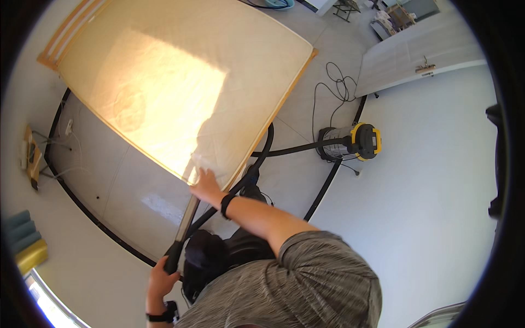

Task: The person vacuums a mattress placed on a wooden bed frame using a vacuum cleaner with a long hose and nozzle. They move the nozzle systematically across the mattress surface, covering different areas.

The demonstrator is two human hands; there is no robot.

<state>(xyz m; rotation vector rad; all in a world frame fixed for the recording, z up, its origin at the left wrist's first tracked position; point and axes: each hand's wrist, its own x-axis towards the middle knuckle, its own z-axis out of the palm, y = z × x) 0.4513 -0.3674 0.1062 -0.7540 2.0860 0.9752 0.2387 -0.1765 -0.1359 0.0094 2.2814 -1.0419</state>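
Head view: our left hand (162,280) has its fingers wrapped round the black handle (175,255) of a silver metal vacuum tube (188,216), slanting up to the cream mattress's (257,71) near corner. Our right hand's (208,188) there too; can't tell if its fingers grip anything. We'd steady the tube and leave the long black hose (298,148) slack.

The vacuum cleaner (359,142) stands on the floor (298,112) right of the mattress (257,71).

No txt, nos., labels or signs legible in this view; any lettering on the vac (361,142) (the yellow/blk one) is too small to make out.
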